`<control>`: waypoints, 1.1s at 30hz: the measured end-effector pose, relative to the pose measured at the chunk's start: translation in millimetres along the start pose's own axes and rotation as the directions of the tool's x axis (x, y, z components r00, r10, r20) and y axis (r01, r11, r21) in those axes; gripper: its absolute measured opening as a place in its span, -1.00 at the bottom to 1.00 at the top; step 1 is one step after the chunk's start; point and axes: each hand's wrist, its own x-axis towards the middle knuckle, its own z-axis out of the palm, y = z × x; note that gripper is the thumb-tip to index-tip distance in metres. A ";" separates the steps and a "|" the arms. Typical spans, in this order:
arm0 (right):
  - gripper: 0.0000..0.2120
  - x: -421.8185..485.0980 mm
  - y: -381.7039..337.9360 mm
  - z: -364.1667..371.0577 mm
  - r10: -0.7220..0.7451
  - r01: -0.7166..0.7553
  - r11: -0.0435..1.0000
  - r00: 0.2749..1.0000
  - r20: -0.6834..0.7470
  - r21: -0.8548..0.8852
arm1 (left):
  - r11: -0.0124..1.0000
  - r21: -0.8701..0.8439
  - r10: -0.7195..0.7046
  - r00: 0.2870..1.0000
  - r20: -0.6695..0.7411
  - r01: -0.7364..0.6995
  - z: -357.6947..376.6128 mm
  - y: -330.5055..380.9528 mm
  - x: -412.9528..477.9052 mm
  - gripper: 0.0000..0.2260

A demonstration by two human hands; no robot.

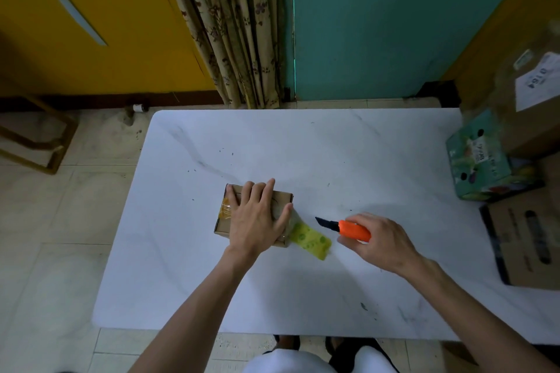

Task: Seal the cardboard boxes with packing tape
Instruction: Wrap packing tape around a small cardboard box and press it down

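Left hand (pixel 257 218) lies flat, hiding most of a small cardboard box (pixel 283 197) mid-surface (pixel 303 145). Blurred yellow tape (pixel 312 239) lies just beside it. Right hand (pixel 385 239) grips an orange cutter (pixel 353 230). Larger boxes (pixel 527 251) at the right are cut off.

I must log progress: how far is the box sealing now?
Done: tape lies across the box. In hand: the left hand presses it down; the right hand holds a knife, blade out, pointing at the strip that runs to the roll. Left: cutting that strip, and probably the other boxes on the right.
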 end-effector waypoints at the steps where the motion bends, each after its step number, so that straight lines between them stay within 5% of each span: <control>1: -0.69 4.3 -4.2 -0.2 -0.023 0.022 0.999 1.000 0.010 0.035 | 1.000 -0.002 0.000 1.000 -0.011 0.000 0.1 0.0 -0.1 -0.40; 6: -0.71 21.0 -23.9 12.6 0.043 -0.078 0.989 0.967 0.252 0.129 | 1.000 -0.002 0.006 0.999 -0.036 -0.006 -0.2 1.3 -1.0 -0.42; 12: -0.48 28.4 -25.3 12.6 0.110 -0.043 0.979 0.934 0.339 -0.197 | 1.000 -0.008 -0.007 1.000 -0.024 0.007 -0.7 0.2 -0.8 -0.44; 17: -0.59 31.7 -27.8 19.2 0.063 -0.116 0.987 0.916 0.395 0.110 | 1.000 -0.010 -0.013 1.000 -0.019 0.013 1.0 0.3 -1.1 -0.44; 23: -0.46 26.7 -22.3 27.4 0.105 -0.329 0.846 0.874 0.474 0.419 | 0.976 -0.208 -0.071 0.997 -0.036 0.062 -2.8 -1.8 -0.5 -0.55; 29: -0.82 21.2 -18.3 28.0 0.013 -0.083 0.982 0.926 0.378 0.169 | 0.975 -0.211 -0.088 0.994 -0.061 0.073 1.8 -2.2 -0.7 -0.58; 33: -0.72 18.7 -22.7 21.7 -0.021 -0.006 0.996 0.952 0.306 0.085 | 0.977 -0.201 -0.092 0.993 -0.073 0.075 1.8 -2.9 -0.6 -0.56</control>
